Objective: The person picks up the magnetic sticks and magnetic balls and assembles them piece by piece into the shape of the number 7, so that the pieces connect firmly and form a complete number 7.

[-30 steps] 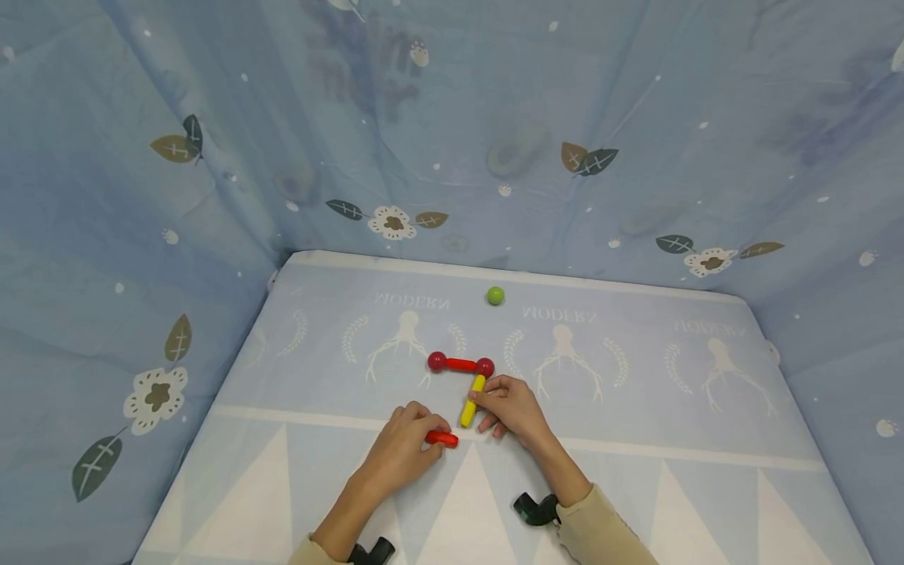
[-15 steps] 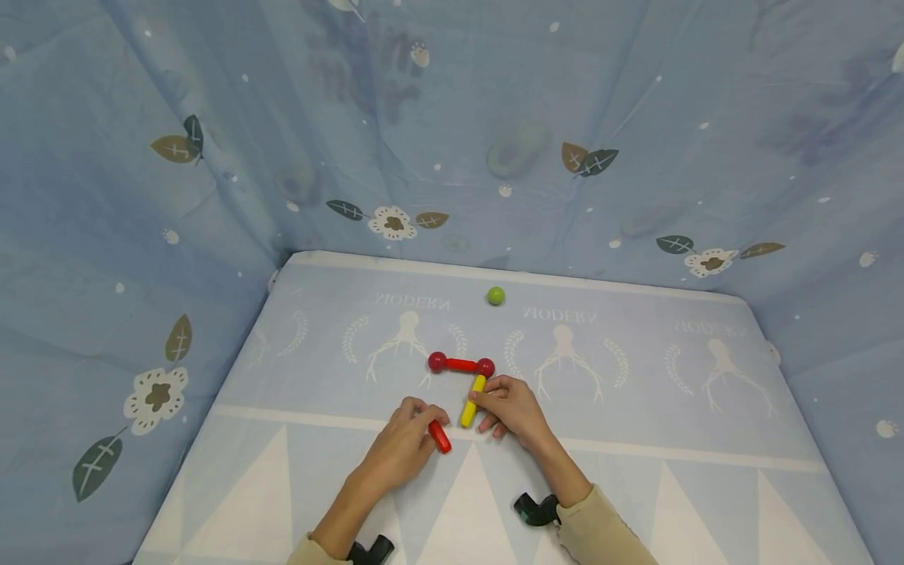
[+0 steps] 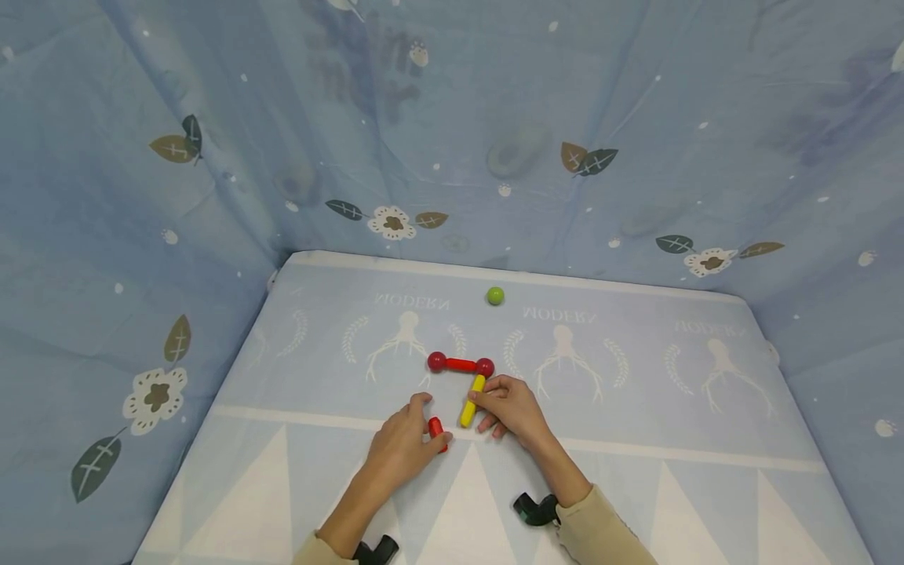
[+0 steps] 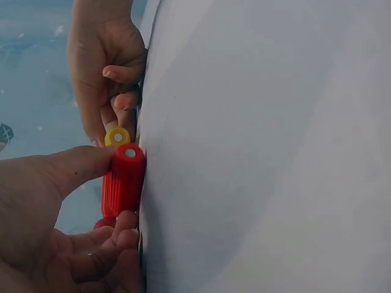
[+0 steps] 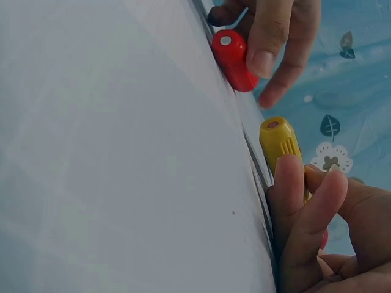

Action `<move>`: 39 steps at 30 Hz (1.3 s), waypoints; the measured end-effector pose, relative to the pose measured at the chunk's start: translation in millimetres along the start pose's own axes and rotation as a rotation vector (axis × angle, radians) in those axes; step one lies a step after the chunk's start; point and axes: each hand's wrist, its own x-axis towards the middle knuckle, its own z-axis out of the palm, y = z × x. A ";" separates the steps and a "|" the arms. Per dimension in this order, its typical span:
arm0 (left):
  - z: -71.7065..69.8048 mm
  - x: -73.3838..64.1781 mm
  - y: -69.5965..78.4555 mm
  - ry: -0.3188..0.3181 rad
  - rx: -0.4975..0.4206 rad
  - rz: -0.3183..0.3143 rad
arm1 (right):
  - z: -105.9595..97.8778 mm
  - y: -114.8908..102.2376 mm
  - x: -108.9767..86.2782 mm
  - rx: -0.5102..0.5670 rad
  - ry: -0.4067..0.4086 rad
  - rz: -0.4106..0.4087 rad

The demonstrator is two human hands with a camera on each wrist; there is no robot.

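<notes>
My left hand holds a red magnetic rod low at the table, thumb against one side and lower fingers at the other; its index finger is spread away. A silver disc shows on the rod's end in the left wrist view. My right hand pinches a yellow magnetic rod between thumb and fingers. The yellow rod's far end meets a dark red ball. From that ball a second red rod runs left to another dark red ball. The two held rods are apart.
A green ball lies near the table's back edge. Patterned blue cloth hangs behind and along the sides. The table has a printed pale cover. Black wrist devices sit at both forearms.
The red rod in my left hand has turned from pointing right to pointing nearly toward me. My left index finger has lifted off it and the thumb now lies across it. My right hand stays put.
</notes>
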 end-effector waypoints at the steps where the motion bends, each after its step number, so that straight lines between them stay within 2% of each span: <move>1: -0.6 -0.2 0.0 -0.001 -0.016 -0.007 | 0.1 -0.1 0.0 -0.001 0.002 0.000; 11: -1.9 -2.1 0.8 -0.029 -0.170 -0.032 | 0.5 1.2 0.5 -0.005 0.003 -0.001; 20: -1.7 -3.2 1.7 -0.085 -0.289 0.085 | 0.0 0.8 0.1 0.000 0.003 -0.021; 29: 3.7 -1.0 4.1 -0.095 -0.300 0.110 | 1.4 0.5 0.7 0.002 0.006 -0.017; 39: 6.4 -0.1 5.3 -0.100 -0.330 0.108 | 1.1 -0.6 0.2 -0.001 0.004 -0.012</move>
